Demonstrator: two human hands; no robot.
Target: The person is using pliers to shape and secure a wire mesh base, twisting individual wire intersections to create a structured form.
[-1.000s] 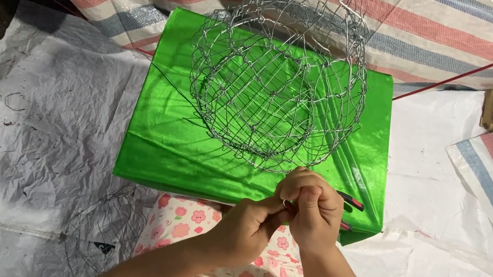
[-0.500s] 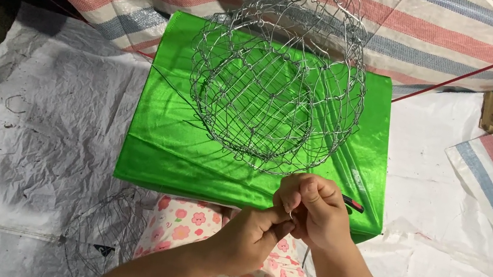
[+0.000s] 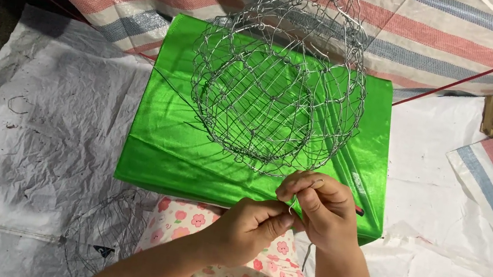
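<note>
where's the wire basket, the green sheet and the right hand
wire basket [image 3: 265,105]: head view, on its woven mesh middle
green sheet [image 3: 160,144]: head view, on a bare left part
right hand [image 3: 322,211]: head view, on the back of the hand

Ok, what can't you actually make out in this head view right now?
- Wire end between the left hand and right hand: fingers cover it.
- Wire basket top: cut off by upper edge.
- Red-tipped tool: mostly behind right hand.
- Mesh on sheet: too faint.
</note>
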